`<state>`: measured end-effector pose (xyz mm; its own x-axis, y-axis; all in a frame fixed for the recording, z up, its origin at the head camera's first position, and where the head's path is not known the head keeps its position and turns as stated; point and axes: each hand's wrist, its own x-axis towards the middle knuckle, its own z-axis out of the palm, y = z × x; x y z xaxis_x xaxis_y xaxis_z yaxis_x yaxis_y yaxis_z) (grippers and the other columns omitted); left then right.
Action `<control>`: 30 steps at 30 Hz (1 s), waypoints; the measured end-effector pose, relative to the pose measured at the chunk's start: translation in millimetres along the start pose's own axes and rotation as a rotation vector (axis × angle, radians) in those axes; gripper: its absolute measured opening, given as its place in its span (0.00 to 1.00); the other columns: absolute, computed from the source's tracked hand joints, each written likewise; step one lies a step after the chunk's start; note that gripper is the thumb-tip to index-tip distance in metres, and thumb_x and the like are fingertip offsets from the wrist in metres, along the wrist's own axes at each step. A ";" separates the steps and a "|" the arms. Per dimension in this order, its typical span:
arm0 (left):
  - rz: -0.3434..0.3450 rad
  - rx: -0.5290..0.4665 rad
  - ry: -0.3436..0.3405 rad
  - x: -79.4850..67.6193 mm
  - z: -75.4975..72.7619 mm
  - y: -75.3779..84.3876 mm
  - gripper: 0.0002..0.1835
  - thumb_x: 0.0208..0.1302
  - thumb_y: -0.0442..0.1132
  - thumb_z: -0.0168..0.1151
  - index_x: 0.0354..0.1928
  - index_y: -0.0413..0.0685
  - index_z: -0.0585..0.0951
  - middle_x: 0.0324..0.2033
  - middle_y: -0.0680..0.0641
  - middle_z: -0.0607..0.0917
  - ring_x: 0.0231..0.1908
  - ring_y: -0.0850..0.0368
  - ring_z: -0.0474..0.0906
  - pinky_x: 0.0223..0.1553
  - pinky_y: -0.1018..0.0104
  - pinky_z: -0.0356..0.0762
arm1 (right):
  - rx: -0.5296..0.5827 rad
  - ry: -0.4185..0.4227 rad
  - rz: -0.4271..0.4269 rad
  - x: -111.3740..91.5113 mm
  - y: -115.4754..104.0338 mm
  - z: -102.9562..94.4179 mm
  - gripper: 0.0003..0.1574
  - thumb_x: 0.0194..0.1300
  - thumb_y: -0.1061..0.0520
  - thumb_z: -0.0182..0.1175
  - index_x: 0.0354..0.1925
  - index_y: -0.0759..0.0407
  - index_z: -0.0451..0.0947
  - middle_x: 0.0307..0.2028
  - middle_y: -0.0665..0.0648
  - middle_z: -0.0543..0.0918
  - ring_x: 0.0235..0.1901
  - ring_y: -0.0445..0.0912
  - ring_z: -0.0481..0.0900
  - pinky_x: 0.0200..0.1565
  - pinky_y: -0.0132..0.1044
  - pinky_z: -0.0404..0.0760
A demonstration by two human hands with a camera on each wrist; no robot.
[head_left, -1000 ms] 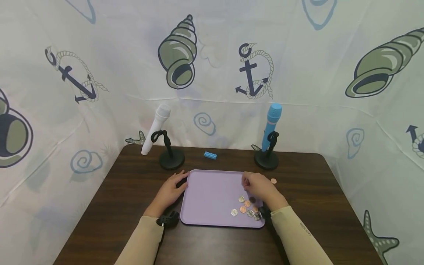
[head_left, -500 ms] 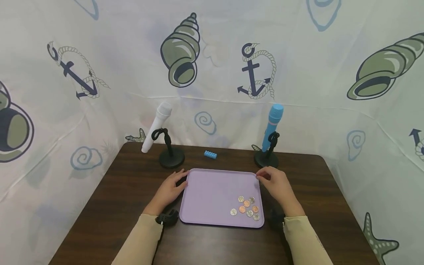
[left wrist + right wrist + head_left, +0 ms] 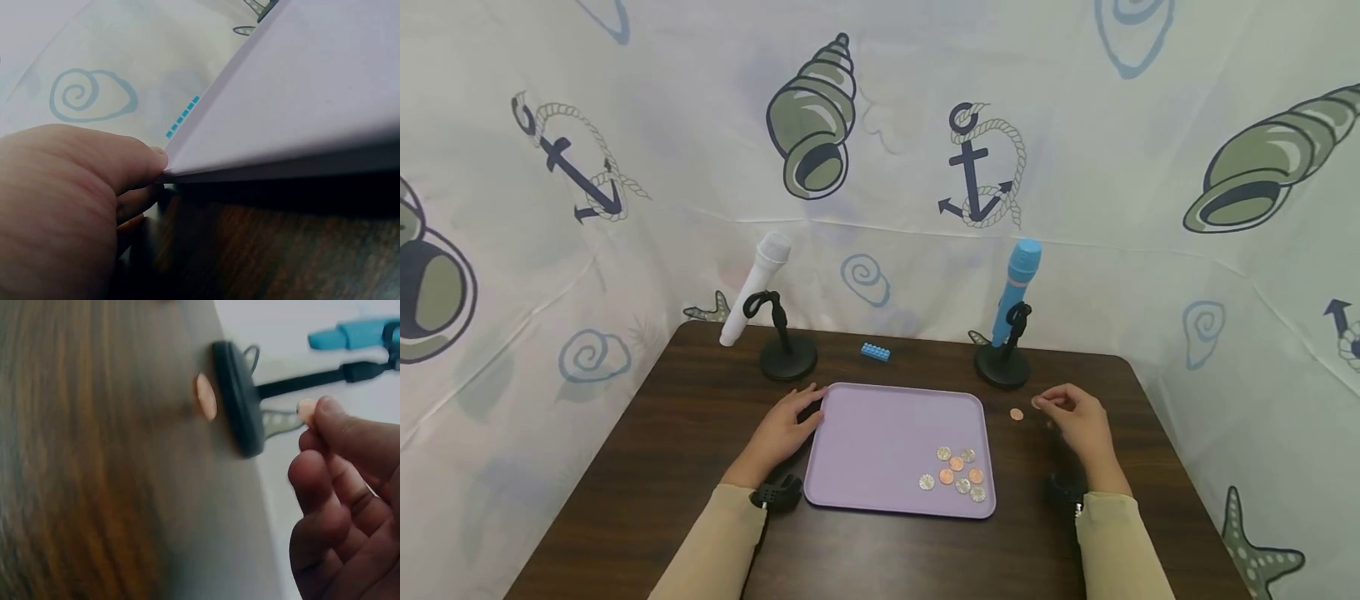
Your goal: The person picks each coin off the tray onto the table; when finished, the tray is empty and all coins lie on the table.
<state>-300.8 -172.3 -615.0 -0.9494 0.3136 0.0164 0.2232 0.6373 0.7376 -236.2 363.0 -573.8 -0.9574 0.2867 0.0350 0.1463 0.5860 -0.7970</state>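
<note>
Take the purple tray as the centre of the clock, twelve pointing away from the person. Nearest, two light sleeves reach in at about eight and four o'clock over the dark worktop. Inside the tray, toward four o'clock, lie eight small coins, silver and copper mixed.

Of the hands, the left hand is at nine o'clock, fingers fairly straight and resting on the rim, grasping nothing. The right hand, at three o'clock and outside the tray, pinches a copper coin between thumb and fingertip. Another loose coin lies flat on the worktop between that hand and the tray.

That grip looks slight: only the tips hold the pinched piece, so a small slip could drop it and send it rolling. The flat one may be hard to lift, offering little edge to a fingernail. A hard push by the left hand could shift the tray.

Beyond, between one and two o'clock, a black stand sits under a tilted blue microphone; a careless knuckle might knock it. A blue brick lies at twelve, and a white microphone leans near ten.
</note>
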 end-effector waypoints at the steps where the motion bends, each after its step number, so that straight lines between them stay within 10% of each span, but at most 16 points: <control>1: 0.001 0.003 0.002 0.1 0.2 -0.5 0.29 0.81 0.49 0.63 0.80 0.59 0.75 0.83 0.41 0.68 0.84 0.28 0.55 0.81 0.24 0.53 | 0.043 -0.018 0.041 1.6 4.8 -0.4 0.23 0.73 0.41 0.73 0.52 0.57 0.86 0.42 0.64 0.90 0.33 0.49 0.86 0.31 0.35 0.84; 7: 0.029 -0.005 0.006 2.0 3.3 -3.7 0.29 0.81 0.48 0.63 0.80 0.57 0.75 0.82 0.40 0.69 0.84 0.27 0.55 0.81 0.25 0.54 | 0.215 -0.119 0.218 6.7 28.5 1.9 0.30 0.72 0.41 0.74 0.57 0.61 0.83 0.38 0.48 0.91 0.34 0.42 0.84 0.33 0.34 0.85; 30: 0.033 -0.014 0.022 3.0 4.3 -6.8 0.29 0.80 0.49 0.64 0.79 0.57 0.76 0.82 0.41 0.70 0.83 0.26 0.56 0.81 0.24 0.54 | 0.135 -0.145 0.172 12.7 32.4 7.2 0.26 0.69 0.45 0.77 0.51 0.64 0.86 0.32 0.50 0.85 0.29 0.44 0.81 0.28 0.36 0.84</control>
<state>-304.2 -172.7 -622.9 -0.9464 0.3181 0.0554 0.2510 0.6169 0.7460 -245.4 380.1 -603.5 -0.9483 0.2562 -0.1872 0.2850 0.4285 -0.8574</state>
